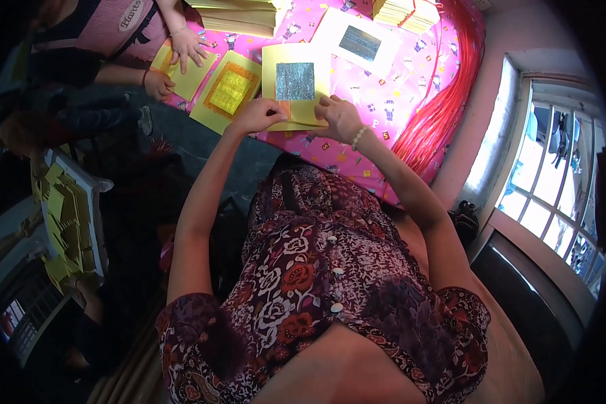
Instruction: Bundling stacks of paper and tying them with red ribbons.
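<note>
A yellow paper sheet point(269, 74) with a silver foil square point(295, 81) lies before me on the pink patterned tablecloth. My left hand point(259, 116) is closed, its thumb and forefinger pinching the near left part of this sheet. At the near right corner, my right hand point(341, 120) has its fingers bent round the paper's edge. A small orange patch shows on the sheet beside my left fingertips. Just left lies another yellow sheet with an orange-bordered gold square point(230, 91). Beyond my right hand is a pale sheet with a dark silver square point(360, 44).
A co-worker's hands point(187, 48) press on yellow paper at the left. Yellow paper stacks point(239, 17) and a tied bundle point(407, 13) stand at the back. Long red strands point(444, 94) hang over the right edge. A barred window point(552, 161) is at right; more yellow paper point(67, 215) lies lower left.
</note>
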A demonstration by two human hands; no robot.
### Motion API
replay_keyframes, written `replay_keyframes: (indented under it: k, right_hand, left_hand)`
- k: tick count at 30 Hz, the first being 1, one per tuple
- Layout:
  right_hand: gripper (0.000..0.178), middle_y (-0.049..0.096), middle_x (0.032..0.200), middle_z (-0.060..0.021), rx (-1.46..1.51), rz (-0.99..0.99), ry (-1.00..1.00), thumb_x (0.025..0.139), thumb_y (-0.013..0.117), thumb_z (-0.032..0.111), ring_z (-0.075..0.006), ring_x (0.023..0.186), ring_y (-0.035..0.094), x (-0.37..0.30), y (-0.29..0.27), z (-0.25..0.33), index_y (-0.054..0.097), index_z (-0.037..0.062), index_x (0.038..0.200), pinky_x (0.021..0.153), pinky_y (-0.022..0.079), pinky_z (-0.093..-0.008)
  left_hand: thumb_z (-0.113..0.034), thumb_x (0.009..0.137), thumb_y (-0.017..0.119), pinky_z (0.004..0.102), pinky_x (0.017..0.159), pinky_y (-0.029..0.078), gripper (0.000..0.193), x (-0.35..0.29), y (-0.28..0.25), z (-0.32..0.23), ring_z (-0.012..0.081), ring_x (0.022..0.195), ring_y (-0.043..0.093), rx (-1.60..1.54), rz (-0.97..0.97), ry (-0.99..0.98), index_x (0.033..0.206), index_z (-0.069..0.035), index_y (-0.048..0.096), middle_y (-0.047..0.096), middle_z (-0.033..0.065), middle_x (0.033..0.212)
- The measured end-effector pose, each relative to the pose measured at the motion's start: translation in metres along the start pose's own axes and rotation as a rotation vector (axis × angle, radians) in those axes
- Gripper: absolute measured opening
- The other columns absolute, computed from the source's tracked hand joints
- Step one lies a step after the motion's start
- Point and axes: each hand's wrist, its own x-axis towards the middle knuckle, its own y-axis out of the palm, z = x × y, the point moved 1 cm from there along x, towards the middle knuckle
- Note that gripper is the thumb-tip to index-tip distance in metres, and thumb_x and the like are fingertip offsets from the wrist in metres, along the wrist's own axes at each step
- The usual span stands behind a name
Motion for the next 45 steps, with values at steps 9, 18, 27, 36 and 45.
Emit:
replay_keyframes:
  k: [9, 18, 27, 36, 45]
  right_hand:
    - [0.035, 0.055, 0.095, -0.0059, -0.114, 0.045, -0.026, 0.071, 0.073, 0.04, -0.0219, 0.094, 0.058, 0.004, 0.0, 0.003, 0.063, 0.0092, 0.085, 0.077, 0.05, -0.0357]
    - [0.028, 0.059, 0.09, -0.0048, -0.083, 0.075, 0.007, 0.077, 0.069, 0.039, -0.0225, 0.086, 0.062, 0.005, 0.007, -0.001, 0.066, 0.0119, 0.083, 0.072, 0.051, -0.0355]
    - [0.027, 0.061, 0.084, -0.0038, -0.085, 0.11, 0.028, 0.079, 0.066, 0.042, -0.0223, 0.081, 0.064, 0.014, 0.006, -0.01, 0.068, 0.0154, 0.081, 0.069, 0.051, -0.0371]
    - [0.028, 0.063, 0.081, -0.0031, -0.083, 0.112, 0.039, 0.079, 0.066, 0.045, -0.0208, 0.082, 0.064, 0.015, 0.003, -0.011, 0.068, 0.0163, 0.081, 0.07, 0.05, -0.0355]
    - [0.027, 0.058, 0.097, -0.0056, -0.044, 0.102, 0.001, 0.081, 0.064, 0.034, -0.024, 0.088, 0.061, 0.011, -0.005, -0.004, 0.062, 0.0098, 0.093, 0.075, 0.049, -0.0363]
  left_hand:
    - [-0.021, 0.078, 0.072, 0.0332, 0.07, 0.049, 0.017, -0.011, 0.001, -0.015, 0.0222, 0.077, 0.064, -0.044, -0.033, 0.024, 0.085, -0.006, 0.07, 0.066, 0.0082, 0.082]
    - [-0.015, 0.073, 0.076, 0.033, 0.075, 0.048, 0.023, -0.02, 0.002, -0.024, 0.0208, 0.087, 0.059, 0.147, -0.078, 0.25, 0.092, -0.005, 0.067, 0.061, 0.0062, 0.089]
    - [-0.007, 0.074, 0.072, 0.0334, 0.077, 0.048, 0.021, -0.023, 0.001, -0.016, 0.023, 0.09, 0.059, 0.093, -0.069, 0.235, 0.093, -0.003, 0.064, 0.06, 0.0079, 0.092]
    - [-0.006, 0.075, 0.071, 0.0318, 0.073, 0.051, 0.016, -0.018, 0.0, -0.007, 0.0208, 0.082, 0.064, -0.027, -0.055, 0.18, 0.089, -0.002, 0.066, 0.064, 0.0087, 0.087]
    - [-0.012, 0.079, 0.069, 0.0314, 0.071, 0.051, 0.014, -0.017, 0.001, -0.001, 0.0198, 0.08, 0.064, -0.069, -0.091, 0.126, 0.087, -0.002, 0.065, 0.064, 0.0092, 0.086]
